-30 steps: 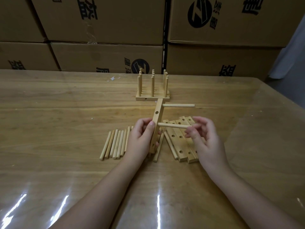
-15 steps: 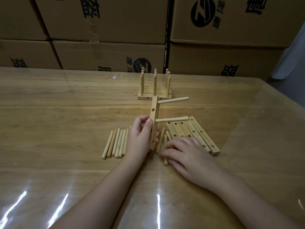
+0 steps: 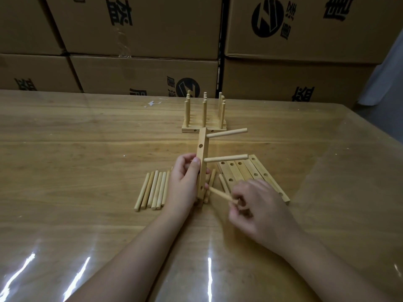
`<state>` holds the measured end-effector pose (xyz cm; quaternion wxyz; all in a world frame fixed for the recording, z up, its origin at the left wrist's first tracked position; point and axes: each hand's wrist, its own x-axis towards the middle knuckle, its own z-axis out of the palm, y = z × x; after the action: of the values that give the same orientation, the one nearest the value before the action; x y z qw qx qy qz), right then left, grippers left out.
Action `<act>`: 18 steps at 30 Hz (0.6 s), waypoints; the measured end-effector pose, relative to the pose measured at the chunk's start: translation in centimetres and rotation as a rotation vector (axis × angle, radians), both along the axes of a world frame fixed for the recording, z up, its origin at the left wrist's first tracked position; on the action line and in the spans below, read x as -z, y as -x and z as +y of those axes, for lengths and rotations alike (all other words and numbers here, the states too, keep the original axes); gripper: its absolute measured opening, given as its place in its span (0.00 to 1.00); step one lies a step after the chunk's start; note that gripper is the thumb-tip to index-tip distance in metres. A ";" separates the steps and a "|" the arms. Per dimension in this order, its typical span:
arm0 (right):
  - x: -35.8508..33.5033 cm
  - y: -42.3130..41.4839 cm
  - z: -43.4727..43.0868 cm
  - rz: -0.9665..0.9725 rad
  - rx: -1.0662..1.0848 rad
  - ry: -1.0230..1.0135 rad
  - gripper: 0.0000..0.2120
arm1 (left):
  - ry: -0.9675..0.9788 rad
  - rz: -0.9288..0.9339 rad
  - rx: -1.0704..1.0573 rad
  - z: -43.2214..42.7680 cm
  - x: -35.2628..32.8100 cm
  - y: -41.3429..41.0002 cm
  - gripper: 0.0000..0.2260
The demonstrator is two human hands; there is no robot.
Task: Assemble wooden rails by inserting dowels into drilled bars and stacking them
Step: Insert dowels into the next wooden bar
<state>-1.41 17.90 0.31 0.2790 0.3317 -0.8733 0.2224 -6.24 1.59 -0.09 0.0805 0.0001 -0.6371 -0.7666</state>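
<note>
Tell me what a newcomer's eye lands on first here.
Mid-table, the left hand holds a drilled bar upright, two dowels jutting right from it, while the right hand brings a third dowel to its lowest hole. Behind it stand finished rails; loose dowels lie left.

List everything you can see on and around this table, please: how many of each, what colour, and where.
Upright bar: one, pale wood, table centre, held on end.
Inserted dowels: two, pale wood, sticking out right of the bar.
Held dowel: one, pale wood, tip near the bar's lowest hole.
Loose dowels: about seven in a row left of the bar, a few more behind it.
Drilled bars: about four, lying flat, right.
Finished rails: stacked, far centre.
Table: one, wooden, glossy.
Cardboard boxes: several, brown, behind.
Left hand: grips the bar.
Right hand: pinches the dowel.
</note>
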 end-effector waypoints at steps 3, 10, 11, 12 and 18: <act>0.1 0.0 0.3 -0.297 0.072 0.467 0.05 | 0.003 0.002 -0.021 0.0 0.1 0.1 0.07; -0.1 1.0 0.7 -0.560 -0.060 0.827 0.06 | -0.056 -0.009 -0.053 -0.3 0.2 0.3 0.05; 0.0 1.0 0.7 -0.585 -0.078 0.794 0.07 | -0.070 -0.006 -0.066 -0.3 0.2 0.3 0.05; 0.1 1.0 0.7 -0.609 -0.091 0.754 0.07 | -0.084 -0.006 -0.076 -0.4 0.3 0.3 0.05; 0.5 0.9 0.6 -0.636 -0.076 0.562 0.11 | -0.133 0.006 -0.095 -0.8 0.6 0.6 0.05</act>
<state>-2.34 18.53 -0.17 0.0667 0.1896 -0.8086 0.5530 -6.85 0.83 -0.73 0.1185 0.0334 -0.5839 -0.8024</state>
